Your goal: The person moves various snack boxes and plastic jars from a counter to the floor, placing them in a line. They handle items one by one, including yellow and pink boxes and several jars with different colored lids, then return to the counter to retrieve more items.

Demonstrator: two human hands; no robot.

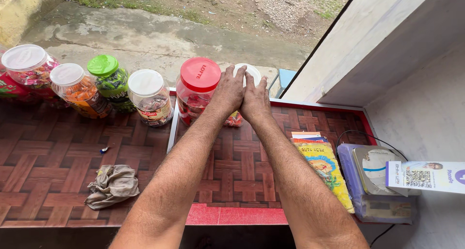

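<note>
1. Nearest: two bare forearms reaching forward from the bottom edge over the desk [232, 171], a surface with a brown woven-tile pattern and a red border.
2. Near left on the desk: crumpled grey-beige cloth [112, 185]; a tiny blue scrap [103, 150] just beyond it.
3. Near right: stack of colourful booklets [325, 169], yellow one on top; beside it a clear plastic box [380, 203] carrying a round flat device, with a white and purple card [426, 176] leaning against the wall and a black cable trailing off.
4. Mid-field: left hand [229, 91] and right hand [255, 100], backs up, fingers extended and closed together, sides of the two hands pressed against each other.
5. Both hands laid against a white-lidded jar [248, 72] standing at the far edge of the desk; only the lid and a little of the sweets below the hands visible; grasp or mere touch cannot be told.
6. Just left of it, touching the left hand: red-lidded jar [197, 91] of wrapped sweets.
7. Further left along the far edge: a row of jars, white-lidded [149, 96], green-lidded [110, 79], white-lidded with orange contents [77, 89], and a large white-lidded one [29, 67].
8. Farthest: concrete slab [145, 36], then bare ground with sparse grass.
</note>
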